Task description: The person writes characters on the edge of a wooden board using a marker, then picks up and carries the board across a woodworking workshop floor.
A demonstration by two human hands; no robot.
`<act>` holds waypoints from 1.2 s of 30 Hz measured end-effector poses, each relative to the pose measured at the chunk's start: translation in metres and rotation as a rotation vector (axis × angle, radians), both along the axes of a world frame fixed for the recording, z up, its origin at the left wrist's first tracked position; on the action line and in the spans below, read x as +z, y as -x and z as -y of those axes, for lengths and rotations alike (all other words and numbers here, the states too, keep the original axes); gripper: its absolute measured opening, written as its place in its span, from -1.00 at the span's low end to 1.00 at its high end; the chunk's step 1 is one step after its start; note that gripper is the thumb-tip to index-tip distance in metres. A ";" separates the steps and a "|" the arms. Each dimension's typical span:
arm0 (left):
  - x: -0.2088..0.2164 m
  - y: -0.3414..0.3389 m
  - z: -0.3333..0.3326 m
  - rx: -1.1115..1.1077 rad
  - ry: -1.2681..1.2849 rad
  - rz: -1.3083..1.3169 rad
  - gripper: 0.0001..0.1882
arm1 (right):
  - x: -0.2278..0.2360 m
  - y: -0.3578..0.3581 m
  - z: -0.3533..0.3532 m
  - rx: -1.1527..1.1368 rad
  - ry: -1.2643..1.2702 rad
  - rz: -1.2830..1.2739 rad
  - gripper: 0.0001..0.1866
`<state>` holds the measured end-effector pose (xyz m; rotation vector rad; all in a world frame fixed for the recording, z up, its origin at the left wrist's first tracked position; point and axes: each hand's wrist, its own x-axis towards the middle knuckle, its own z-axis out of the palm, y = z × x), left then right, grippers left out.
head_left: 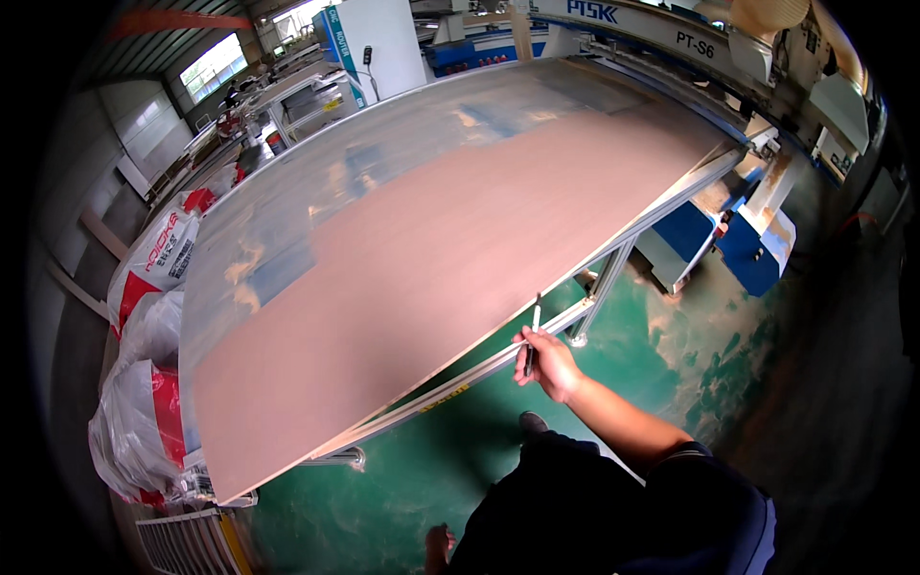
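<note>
My right hand [548,364] is closed around a slim black-and-white pen [537,316], its dark end pointing up and away from me. The pen is held near the long front edge of a large pinkish-brown board [422,259]; in this view its dark end overlaps that edge, and I cannot tell whether they touch. The board lies askew on a wide grey table [278,206], its near left corner jutting past the frame. Low beside my leg, my left hand [441,541] shows only in part, and its fingers are too small and dark to read.
White-and-red plastic sacks [158,259] are piled along the table's left end. Metal rails and legs [609,273] hold up the table's near side. A large machine gantry [652,34] stands at the far right, above blue parts [752,249]. Dust lies on the green floor [383,494].
</note>
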<state>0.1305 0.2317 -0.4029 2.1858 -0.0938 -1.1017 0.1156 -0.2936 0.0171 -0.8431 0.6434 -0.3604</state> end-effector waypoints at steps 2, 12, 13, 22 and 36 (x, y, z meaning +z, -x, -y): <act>0.070 -0.031 0.084 0.303 0.049 -0.247 -0.68 | -0.010 0.008 0.045 -0.044 0.044 -0.003 -0.71; 0.187 -0.068 0.243 0.413 0.244 -0.176 -0.62 | -0.048 0.021 0.175 -0.575 0.080 -0.080 -0.77; 0.192 -0.067 0.253 0.439 0.333 -0.180 -0.61 | -0.055 0.028 0.191 -0.616 0.077 -0.101 -0.78; 0.295 -0.074 0.364 0.488 1.014 -0.197 -0.46 | -0.069 0.037 0.270 -0.585 -0.022 -0.189 -0.71; 0.255 -0.046 0.289 1.079 0.970 -0.236 -0.51 | -0.118 0.022 0.318 -0.516 0.017 -0.141 -0.78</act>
